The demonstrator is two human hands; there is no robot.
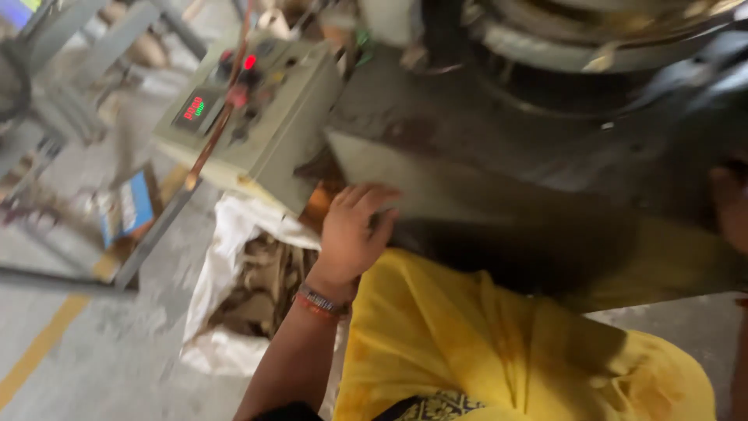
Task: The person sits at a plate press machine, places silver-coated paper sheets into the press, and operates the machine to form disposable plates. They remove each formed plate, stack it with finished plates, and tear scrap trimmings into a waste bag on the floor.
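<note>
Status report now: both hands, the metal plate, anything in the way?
Left hand on the edge of the grey metal plate, fingers curled over it. Right hand barely in view at frame edge, grip unclear. Control box close beside the left hand; white sack below.

I see a flat grey metal plate (467, 195), blurred, lying tilted across the machine's front just right of the control box, its lower left edge under my fingers.
</note>
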